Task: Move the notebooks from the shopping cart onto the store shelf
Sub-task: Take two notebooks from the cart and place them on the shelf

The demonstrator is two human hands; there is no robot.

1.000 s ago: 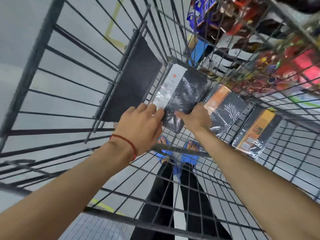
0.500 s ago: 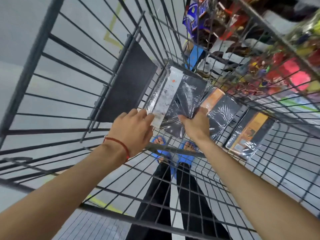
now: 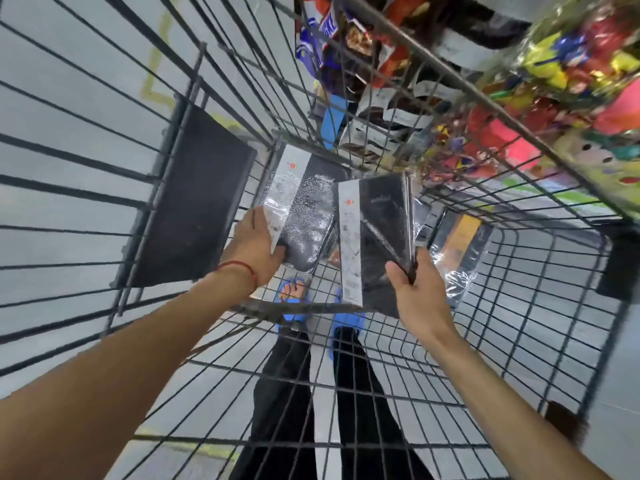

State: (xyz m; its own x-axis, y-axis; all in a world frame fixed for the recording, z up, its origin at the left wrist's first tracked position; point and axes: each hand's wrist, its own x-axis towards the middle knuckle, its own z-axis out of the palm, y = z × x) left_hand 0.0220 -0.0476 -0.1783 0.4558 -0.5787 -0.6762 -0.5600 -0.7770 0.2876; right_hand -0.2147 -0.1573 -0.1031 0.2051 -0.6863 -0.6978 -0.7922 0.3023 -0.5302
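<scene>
Inside the cart (image 3: 166, 188), with shelves (image 3: 519, 109) of sweets beyond its far wall, I work both hands among wrapped notebooks. My right hand (image 3: 420, 299) is clamped on the near corner of one black notebook (image 3: 377, 230), raised and tilted above the floor grid. My left hand (image 3: 254, 247) is closed on the edge of a second notebook (image 3: 304, 209) lying flat ahead of it. Slick film could let the pinched corner slip, or it could snag the wires.
</scene>
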